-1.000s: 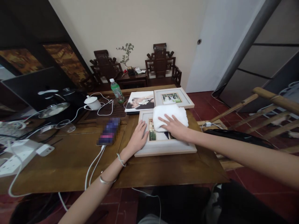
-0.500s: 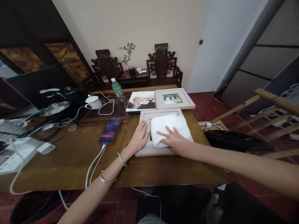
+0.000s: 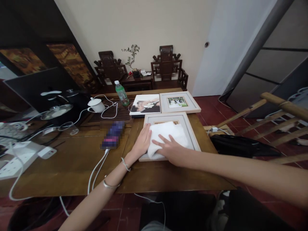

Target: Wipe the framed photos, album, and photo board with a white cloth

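A light wooden picture frame (image 3: 188,124) lies flat on the table near its front right part. A folded white cloth (image 3: 176,130) covers most of its middle, and a strip of the inner picture border shows above the cloth. Spread fingers of my right hand (image 3: 174,150) press flat on top of the cloth. My left hand (image 3: 142,141) lies along the frame's left side with its fingers stretched out, beside the cloth's left edge. Beneath the cloth, the picture is hidden.
Behind lie a second frame (image 3: 192,103) and a white-edged photo panel (image 3: 154,110). Leftward are a phone (image 3: 112,134) on a cable, a bottle (image 3: 122,93), a lidded white cup (image 3: 96,105), a kettle (image 3: 78,99) and a power strip (image 3: 21,157). A wooden chair (image 3: 276,102) stands right.
My right hand has slid the white cloth left and toward me over the frame, uncovering the picture border's top edge. My left hand stays at the frame's left side.
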The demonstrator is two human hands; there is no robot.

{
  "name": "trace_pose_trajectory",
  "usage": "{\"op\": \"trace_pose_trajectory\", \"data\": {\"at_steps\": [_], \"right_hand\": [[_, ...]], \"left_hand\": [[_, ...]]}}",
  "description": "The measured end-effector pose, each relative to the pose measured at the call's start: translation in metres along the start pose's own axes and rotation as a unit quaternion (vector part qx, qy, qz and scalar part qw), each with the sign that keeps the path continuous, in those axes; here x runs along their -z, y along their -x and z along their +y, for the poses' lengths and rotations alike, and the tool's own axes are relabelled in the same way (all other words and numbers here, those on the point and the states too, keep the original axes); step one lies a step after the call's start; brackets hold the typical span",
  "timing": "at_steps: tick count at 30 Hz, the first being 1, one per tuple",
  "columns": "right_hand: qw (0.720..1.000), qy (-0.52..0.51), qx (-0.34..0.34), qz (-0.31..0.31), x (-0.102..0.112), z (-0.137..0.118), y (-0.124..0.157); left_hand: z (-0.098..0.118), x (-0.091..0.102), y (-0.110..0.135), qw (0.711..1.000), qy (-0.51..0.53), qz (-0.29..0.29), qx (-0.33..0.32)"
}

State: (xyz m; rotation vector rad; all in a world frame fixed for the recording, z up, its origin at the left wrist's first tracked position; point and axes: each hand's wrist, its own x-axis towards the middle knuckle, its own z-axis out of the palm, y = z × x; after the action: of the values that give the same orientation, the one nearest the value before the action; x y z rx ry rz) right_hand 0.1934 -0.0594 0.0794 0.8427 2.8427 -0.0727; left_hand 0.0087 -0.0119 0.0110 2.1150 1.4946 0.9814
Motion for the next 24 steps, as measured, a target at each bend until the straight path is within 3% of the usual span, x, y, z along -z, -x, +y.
{"op": "trace_pose_trajectory", "data": {"at_steps": [6,9,12,15,18,24], "right_hand": [[0.988,0.131,-0.078,0.013,0.010,0.064,-0.032],[0.972,0.191,-0.133,0.028,0.010,0.099,-0.022],[0.967,0.187,-0.175,0.019,0.002,0.115,-0.003],[0.973,0.161,-0.165,0.011,-0.008,0.103,0.017],[0.979,0.126,-0.157,-0.009,-0.011,0.066,0.034],[0.989,-0.005,-0.121,-0.079,0.010,-0.008,0.061]], "left_hand": [[0.001,0.001,-0.001,1.000,0.010,-0.009,0.010],[0.000,0.001,-0.001,1.000,-0.014,-0.014,0.002],[-0.001,0.000,-0.001,0.999,-0.040,-0.020,-0.015],[-0.003,-0.001,-0.001,0.998,-0.059,-0.021,-0.029],[-0.003,-0.001,-0.001,0.997,-0.070,-0.019,-0.039],[-0.001,-0.001,0.000,0.996,-0.073,-0.012,-0.046]]}}
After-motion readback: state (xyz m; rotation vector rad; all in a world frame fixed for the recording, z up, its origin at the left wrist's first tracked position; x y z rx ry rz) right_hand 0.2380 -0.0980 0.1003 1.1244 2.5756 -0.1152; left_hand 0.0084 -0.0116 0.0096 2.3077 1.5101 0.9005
